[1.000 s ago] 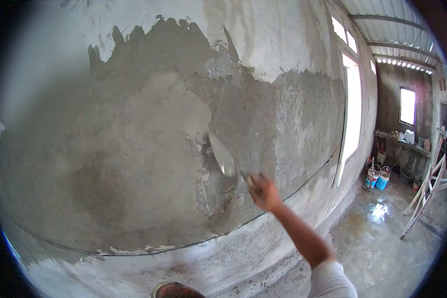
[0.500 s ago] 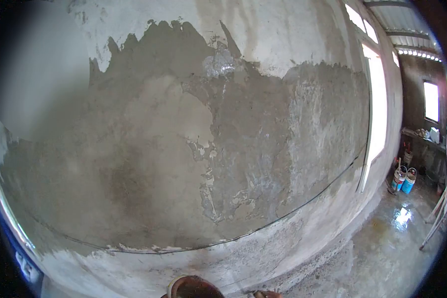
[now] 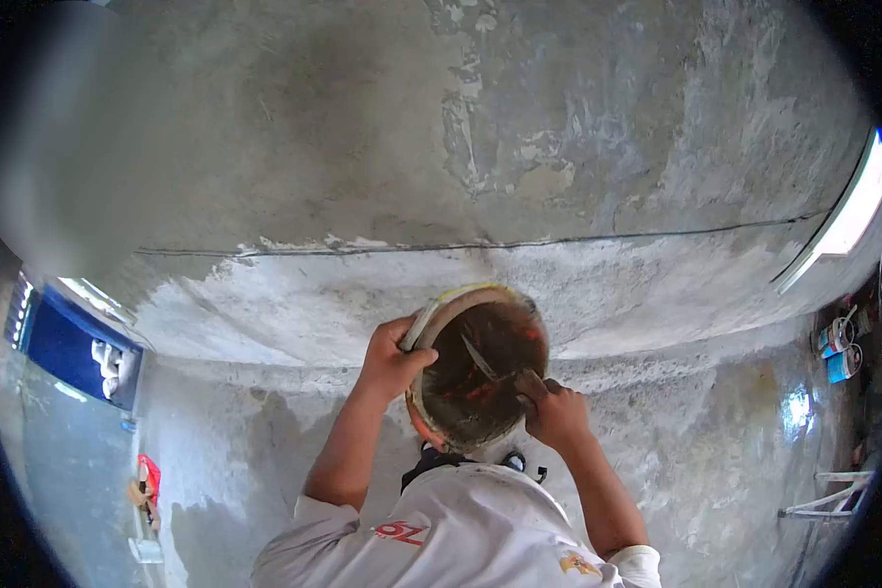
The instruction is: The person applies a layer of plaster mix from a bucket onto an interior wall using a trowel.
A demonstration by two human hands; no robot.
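Note:
A round bucket (image 3: 431,318) with a dirty, mud-coloured inside is held up in front of my body, its mouth facing me. My left hand (image 3: 394,361) is closed over the bucket's left rim, thumb on the inner side. At the lower right of the mouth, my right hand (image 3: 557,414) is wrapped round the handle of a trowel. The narrow blade of this trowel (image 3: 478,359) reaches into the bucket. What lies at the bottom is dark and hard to make out. Beyond the bucket stands a wall (image 3: 363,147) partly coated in grey plaster.
A dark cable (image 3: 608,238) runs across the wall above a paler lower band. Two blue-and-white buckets (image 3: 841,365) stand at the far right, near a metal frame (image 3: 831,500). A red item (image 3: 149,477) lies on the floor (image 3: 235,441) at left. The window (image 3: 848,220) is bright.
My view has tilted down from the wall to my body. The bucket, earlier only at the bottom edge, now shows whole with both hands at it.

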